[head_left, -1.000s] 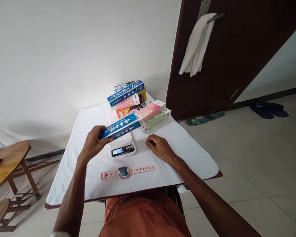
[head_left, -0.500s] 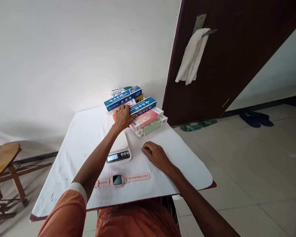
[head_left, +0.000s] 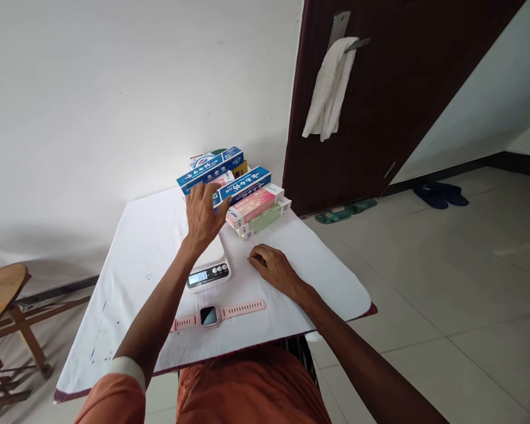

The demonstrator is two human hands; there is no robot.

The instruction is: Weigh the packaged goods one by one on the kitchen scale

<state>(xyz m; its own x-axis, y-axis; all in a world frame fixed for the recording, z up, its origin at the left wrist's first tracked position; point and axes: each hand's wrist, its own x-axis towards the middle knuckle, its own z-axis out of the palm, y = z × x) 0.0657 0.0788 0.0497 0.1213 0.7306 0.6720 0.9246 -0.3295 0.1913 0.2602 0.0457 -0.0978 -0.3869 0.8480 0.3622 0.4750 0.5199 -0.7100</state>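
My left hand [head_left: 202,217] is over the kitchen scale [head_left: 212,253], its thumb and fingers apart. Its fingertips are close to the left end of a blue toothpaste box [head_left: 247,182]; whether they touch it I cannot tell. That box lies on a stack with a pink box [head_left: 258,203] and a green box [head_left: 267,221]. Another long blue toothpaste box [head_left: 216,168] lies behind. Lit digits show on the scale's display [head_left: 198,278]. Resting on the table to the right of the scale, my right hand [head_left: 274,268] has its fingers curled in, with nothing visible in them.
A pink-strapped smartwatch [head_left: 209,316] lies near the front edge of the white-covered table [head_left: 128,282]. A white wall stands behind. To the right is a dark door [head_left: 401,70] with a white towel [head_left: 331,88] on its handle. A wooden stool [head_left: 4,288] stands left.
My left hand has drawn back slightly toward me and left, its fingers lifting off the boxes. The right hand stays on the table. The whole view has shifted a little.
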